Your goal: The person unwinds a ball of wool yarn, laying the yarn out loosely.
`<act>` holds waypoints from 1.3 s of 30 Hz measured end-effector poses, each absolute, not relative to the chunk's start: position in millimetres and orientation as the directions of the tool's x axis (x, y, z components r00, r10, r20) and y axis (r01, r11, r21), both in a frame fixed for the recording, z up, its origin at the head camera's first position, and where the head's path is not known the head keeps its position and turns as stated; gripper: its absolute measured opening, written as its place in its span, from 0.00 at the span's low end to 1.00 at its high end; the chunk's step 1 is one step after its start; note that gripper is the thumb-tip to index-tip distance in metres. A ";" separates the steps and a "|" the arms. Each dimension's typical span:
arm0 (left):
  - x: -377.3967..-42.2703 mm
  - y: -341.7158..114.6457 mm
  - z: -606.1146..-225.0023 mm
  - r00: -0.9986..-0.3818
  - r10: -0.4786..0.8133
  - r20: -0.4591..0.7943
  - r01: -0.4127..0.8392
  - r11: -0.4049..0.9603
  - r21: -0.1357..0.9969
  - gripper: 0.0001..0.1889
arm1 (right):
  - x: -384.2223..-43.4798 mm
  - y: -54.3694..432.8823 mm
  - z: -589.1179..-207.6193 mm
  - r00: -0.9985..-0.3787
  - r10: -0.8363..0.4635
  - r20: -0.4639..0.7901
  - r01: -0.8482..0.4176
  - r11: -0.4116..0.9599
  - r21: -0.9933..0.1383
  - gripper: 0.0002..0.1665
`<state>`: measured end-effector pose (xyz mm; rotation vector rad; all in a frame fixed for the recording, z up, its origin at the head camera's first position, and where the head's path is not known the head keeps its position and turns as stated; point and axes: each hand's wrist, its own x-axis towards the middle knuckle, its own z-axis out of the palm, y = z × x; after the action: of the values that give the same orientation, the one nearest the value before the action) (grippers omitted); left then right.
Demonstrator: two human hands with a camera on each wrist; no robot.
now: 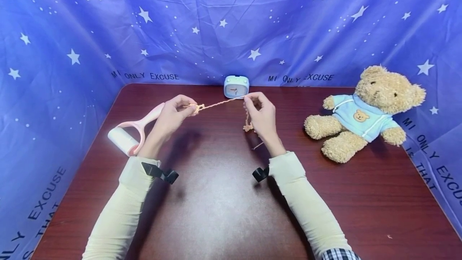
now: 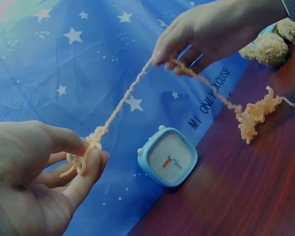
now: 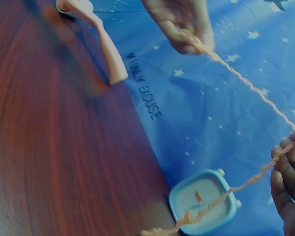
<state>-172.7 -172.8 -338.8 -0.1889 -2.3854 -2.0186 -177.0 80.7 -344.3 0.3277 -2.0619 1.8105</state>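
Observation:
A peach-coloured crocheted yarn cord (image 1: 223, 102) stretches between both hands above the table. My left hand (image 1: 174, 116) pinches a looped, bunched end of it between thumb and fingers, clearest in the left wrist view, where the loops (image 2: 83, 156) stick out past the fingertips. My right hand (image 1: 262, 113) pinches the cord farther along, at the head view's middle right. From the right fingers the rest hangs down to a ruffled crocheted clump (image 2: 255, 118) with a short loose tail. Between the hands the cord is nearly straight, rising slightly toward the right hand.
A light-blue alarm clock (image 1: 236, 87) stands at the table's back edge, behind the cord. Left of the left hand lies a lint roller (image 1: 124, 140) with a pink handle. A teddy bear (image 1: 364, 111) in a blue top lies at the right. A starry blue curtain (image 1: 202, 11) surrounds the table.

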 end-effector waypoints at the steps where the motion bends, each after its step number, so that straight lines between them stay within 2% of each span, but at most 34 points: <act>1: -172.5 -173.0 -339.0 -0.993 0.081 0.086 0.097 0.150 0.984 0.08 | -175.0 83.8 -340.6 -0.899 0.084 0.429 -0.415 0.146 -0.898 0.09; 9: -173.1 -173.0 -341.4 -0.996 0.037 0.076 0.079 0.112 0.991 0.06 | -173.8 107.4 -335.5 -0.871 0.175 0.459 -0.440 0.135 -0.888 0.09; 17: -174.5 -173.3 -340.2 -0.997 0.046 0.068 0.072 0.091 0.993 0.04 | -178.5 125.7 -338.5 -0.843 0.255 0.473 -0.460 0.112 -0.881 0.07; 24: -173.2 -175.9 -339.4 -0.998 0.033 0.054 0.058 0.113 0.992 0.04 | -183.5 143.4 -338.7 -0.823 0.345 0.452 -0.450 0.090 -0.888 0.03; 33: -174.8 -180.8 -340.0 -0.998 0.008 0.060 0.060 0.095 0.994 0.05 | -184.2 164.4 -340.6 -0.809 0.414 0.417 -0.416 0.096 -0.904 0.06; 39: -174.8 -183.0 -339.9 -0.997 -0.018 0.071 0.069 0.102 0.992 0.05 | -183.7 176.0 -340.3 -0.798 0.454 0.395 -0.390 0.111 -0.914 0.03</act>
<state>-174.8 -183.0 -339.9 -0.0527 -2.2824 -2.0621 -183.7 176.0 -340.3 -0.0634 -1.7760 1.7546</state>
